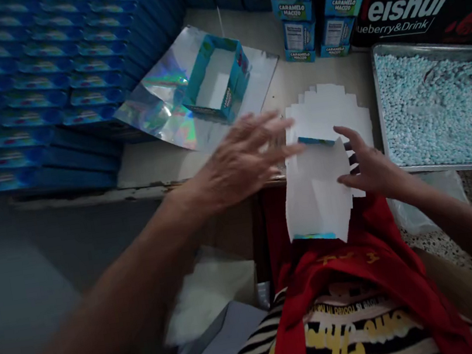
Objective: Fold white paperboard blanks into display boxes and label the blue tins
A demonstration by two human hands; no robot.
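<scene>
A partly folded white cardboard box blank (318, 191) lies over the front edge of the table, its plain side up and narrow blue printed strips showing. My right hand (370, 166) is at its right edge, with the thumb over the card and some fingers behind the raised edge. My left hand (246, 155), smeared by motion, has its fingers stretched out near the left side of the blank, holding nothing. Beneath the folded part, more white card (325, 105) with stepped edges lies flat on the table. Further back, a blue open box (212, 109) rests on a shiny holographic sheet (163, 102).
Stacked blue boxes (44, 81) fill the left. Blue "Caramelo Macizo" boxes (293, 11) stand at the back. On the right are a metal tray (381, 114) of small pale-blue pieces and a black carton (398, 16). A red apron (364, 264) covers my lap.
</scene>
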